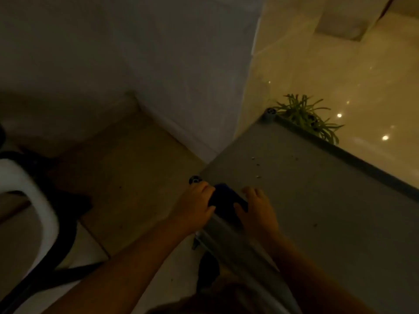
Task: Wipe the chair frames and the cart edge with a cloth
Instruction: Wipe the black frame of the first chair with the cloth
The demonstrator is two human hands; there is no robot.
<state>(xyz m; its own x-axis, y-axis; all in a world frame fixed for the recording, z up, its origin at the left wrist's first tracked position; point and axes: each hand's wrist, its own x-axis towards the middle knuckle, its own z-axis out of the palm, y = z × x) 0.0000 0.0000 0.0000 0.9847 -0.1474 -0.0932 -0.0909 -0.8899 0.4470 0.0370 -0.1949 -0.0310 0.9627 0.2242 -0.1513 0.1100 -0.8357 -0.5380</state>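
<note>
A dark blue cloth (226, 201) lies over the near left edge of the grey cart (317, 200), close to its front left corner post (195, 179). My left hand (195, 207) grips the cloth from the outer side of the edge. My right hand (258, 211) presses on the cloth from the cart top, fingers spread. A chair with a white curved frame (34, 196) and dark legs stands at the far left. The scene is dim.
A white wall corner (204, 98) stands just behind the cart's left corner. A green potted plant (306, 116) sits past the cart's far edge on the glossy floor. Small crumbs (257, 165) dot the cart top. Beige floor tiles lie between chair and cart.
</note>
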